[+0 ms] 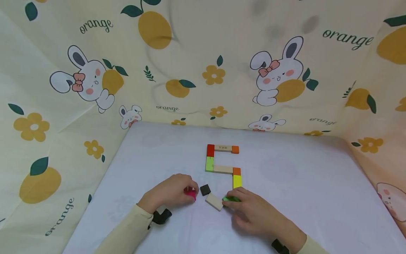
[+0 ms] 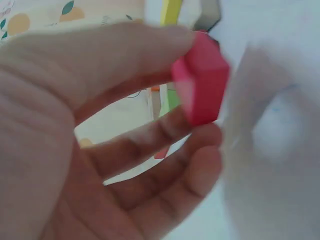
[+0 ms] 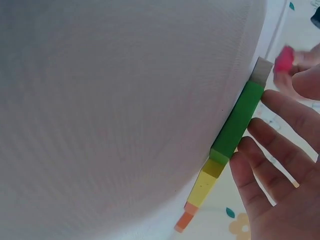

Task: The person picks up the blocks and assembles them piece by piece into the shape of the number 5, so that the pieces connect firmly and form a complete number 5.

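My left hand (image 1: 172, 190) pinches a pink block (image 2: 205, 80) between thumb and fingers, just left of a black block (image 1: 205, 189). My right hand (image 1: 253, 211) has its fingers fairly straight, with the fingertips (image 3: 245, 150) against the long side of a green block (image 3: 235, 120). That block lies at the near end of a yellow block (image 1: 237, 181). A pale wooden block (image 1: 214, 202) rests tilted between the two hands, with one corner by the green block.
Beyond the hands, blocks form an angular line: a red block (image 1: 210, 150), light green block (image 1: 209, 164), two wooden blocks (image 1: 223, 170) and two orange blocks (image 1: 235, 150). A patterned cloth (image 1: 190, 46) hangs behind the white table (image 1: 301, 197).
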Tool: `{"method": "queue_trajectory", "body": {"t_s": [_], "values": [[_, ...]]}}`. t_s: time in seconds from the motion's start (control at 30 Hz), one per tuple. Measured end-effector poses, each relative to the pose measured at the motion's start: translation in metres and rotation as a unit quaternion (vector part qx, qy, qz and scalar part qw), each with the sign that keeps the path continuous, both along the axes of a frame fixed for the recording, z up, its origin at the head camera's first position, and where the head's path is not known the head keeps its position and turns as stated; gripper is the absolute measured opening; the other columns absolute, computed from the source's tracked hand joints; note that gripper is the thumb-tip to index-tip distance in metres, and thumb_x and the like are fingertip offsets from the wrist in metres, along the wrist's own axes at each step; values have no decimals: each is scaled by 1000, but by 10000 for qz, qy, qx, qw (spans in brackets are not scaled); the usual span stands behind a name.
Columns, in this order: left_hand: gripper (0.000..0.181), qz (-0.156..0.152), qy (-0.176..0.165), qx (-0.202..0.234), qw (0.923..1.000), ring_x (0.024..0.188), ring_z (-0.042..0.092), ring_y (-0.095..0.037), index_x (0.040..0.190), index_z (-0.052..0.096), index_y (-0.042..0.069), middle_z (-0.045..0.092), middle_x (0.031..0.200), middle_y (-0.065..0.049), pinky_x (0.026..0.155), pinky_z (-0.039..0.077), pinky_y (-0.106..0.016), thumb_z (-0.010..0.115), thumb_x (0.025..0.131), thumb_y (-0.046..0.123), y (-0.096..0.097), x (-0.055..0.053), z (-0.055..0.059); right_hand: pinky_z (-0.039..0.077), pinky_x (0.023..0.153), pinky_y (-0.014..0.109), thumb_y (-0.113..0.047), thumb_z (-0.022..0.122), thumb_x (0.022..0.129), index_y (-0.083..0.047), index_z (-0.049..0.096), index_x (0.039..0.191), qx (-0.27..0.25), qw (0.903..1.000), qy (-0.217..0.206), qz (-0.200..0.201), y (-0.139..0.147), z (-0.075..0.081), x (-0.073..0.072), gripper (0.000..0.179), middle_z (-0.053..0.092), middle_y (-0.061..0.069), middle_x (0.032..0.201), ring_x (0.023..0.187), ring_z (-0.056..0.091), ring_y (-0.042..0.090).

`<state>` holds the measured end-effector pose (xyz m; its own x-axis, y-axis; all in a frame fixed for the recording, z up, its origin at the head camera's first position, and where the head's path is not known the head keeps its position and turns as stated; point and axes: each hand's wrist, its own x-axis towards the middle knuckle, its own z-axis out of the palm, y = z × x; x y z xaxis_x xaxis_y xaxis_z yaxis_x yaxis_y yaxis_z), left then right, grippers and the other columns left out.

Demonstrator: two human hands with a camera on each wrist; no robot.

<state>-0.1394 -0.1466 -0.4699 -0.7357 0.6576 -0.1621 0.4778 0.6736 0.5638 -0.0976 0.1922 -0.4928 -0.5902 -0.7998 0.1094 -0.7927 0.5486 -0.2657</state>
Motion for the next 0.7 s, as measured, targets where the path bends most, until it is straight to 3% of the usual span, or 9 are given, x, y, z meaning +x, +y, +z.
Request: {"method": "queue_trajectory", "body": {"t_s": [0.2, 0.33, 0.57, 0.7], "values": [[25, 599, 430, 215, 9970, 92, 60, -14, 125, 82, 14, 66, 103, 6, 84, 54, -33, 81, 100, 20, 18, -23, 3, 56, 101, 39, -26, 75, 95, -20, 78, 136, 84, 9997, -191, -96, 0, 3, -1, 42, 64, -5, 136, 124, 55, 14], [26, 882, 506, 278, 9944, 98, 62, -16, 128, 81, 14, 66, 109, 3, 87, 56, -31, 78, 102, 19, 31, -25, -5, 57, 99, 39, -23, 76, 93, -18, 79, 135, -52, 9999, -139, -29, 0, 2, 2, 42, 65, -4, 135, 122, 56, 14], [24, 724, 851, 66, 9937, 99, 59, -13, 126, 82, 17, 64, 111, 4, 86, 54, -28, 77, 104, 23, 39, -19, -24, 57, 101, 40, -23, 77, 92, -17, 79, 134, -173, 9997, -148, 46, -4, 1, 6, 42, 65, -3, 136, 125, 56, 15], [22, 645, 1035, -15, 9925, 103, 59, -14, 126, 83, 21, 65, 116, 4, 90, 55, -30, 76, 105, 23, 39, -16, -28, 56, 102, 41, -26, 77, 94, -17, 78, 134, -74, 9997, -244, -32, -4, 2, 8, 41, 64, -3, 138, 127, 56, 15]]}}
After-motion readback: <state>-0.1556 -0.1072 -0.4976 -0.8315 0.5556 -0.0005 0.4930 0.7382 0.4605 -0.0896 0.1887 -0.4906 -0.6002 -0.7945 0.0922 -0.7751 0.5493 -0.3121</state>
